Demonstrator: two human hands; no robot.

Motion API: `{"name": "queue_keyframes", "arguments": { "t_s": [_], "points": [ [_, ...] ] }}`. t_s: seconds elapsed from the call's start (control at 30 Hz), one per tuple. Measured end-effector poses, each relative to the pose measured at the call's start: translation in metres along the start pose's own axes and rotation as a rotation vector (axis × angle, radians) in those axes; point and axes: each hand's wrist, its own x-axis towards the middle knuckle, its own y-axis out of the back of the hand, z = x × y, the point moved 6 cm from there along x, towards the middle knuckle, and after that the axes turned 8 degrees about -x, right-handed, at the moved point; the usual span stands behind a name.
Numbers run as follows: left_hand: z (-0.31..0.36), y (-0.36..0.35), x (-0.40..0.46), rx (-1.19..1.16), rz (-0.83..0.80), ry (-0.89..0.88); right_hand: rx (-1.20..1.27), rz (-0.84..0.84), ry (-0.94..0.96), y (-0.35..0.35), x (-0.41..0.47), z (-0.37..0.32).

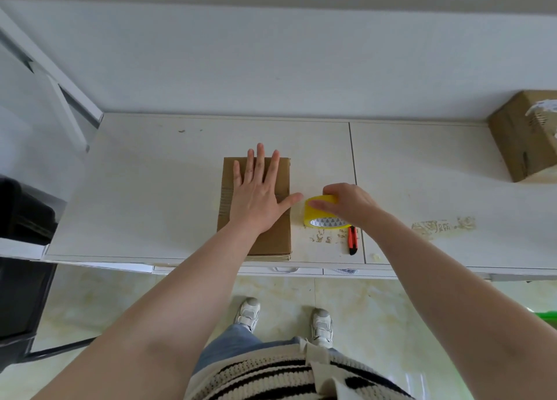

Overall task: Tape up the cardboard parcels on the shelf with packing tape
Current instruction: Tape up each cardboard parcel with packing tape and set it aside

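Head view: left hand (258, 193) presses flat, fingers straight, on the parcel (256, 237) at centre; at its 3 o'clock, right hand (346, 202) grips the tape roll (324, 216). Taping seems underway; next, probably draw tape across.

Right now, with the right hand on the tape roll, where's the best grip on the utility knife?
Probably the near end of the utility knife, pinched across its narrow sides from above. It lies flat, pointing away, and its far end sits under the tape roll and right hand.
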Motion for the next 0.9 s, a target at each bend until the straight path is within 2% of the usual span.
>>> {"name": "queue_keyframes", "arguments": {
  "t_s": [0.23,0.43,0.6,0.77,0.83,0.9],
  "points": [
    [-0.002,0.002,0.001,-0.018,-0.102,-0.036,0.035,-0.016,-0.002,0.0,0.001,-0.004],
    [0.0,0.002,0.0,-0.011,-0.101,-0.047,-0.004,-0.005,-0.03,-0.001,0.0,-0.004],
    [0.006,0.008,-0.005,0.037,-0.101,0.029,-0.06,0.001,-0.075,-0.001,-0.003,-0.004],
    [0.013,0.005,-0.014,-0.097,-0.089,0.081,-0.048,0.079,-0.116,-0.001,-0.007,-0.002],
    [0.011,0.003,-0.014,-0.128,-0.094,0.099,0.031,0.125,-0.103,-0.001,-0.008,-0.001],
    [0.011,0.004,-0.013,-0.131,-0.085,0.103,0.21,0.214,-0.12,0.004,-0.011,0.007]
  ]
}}
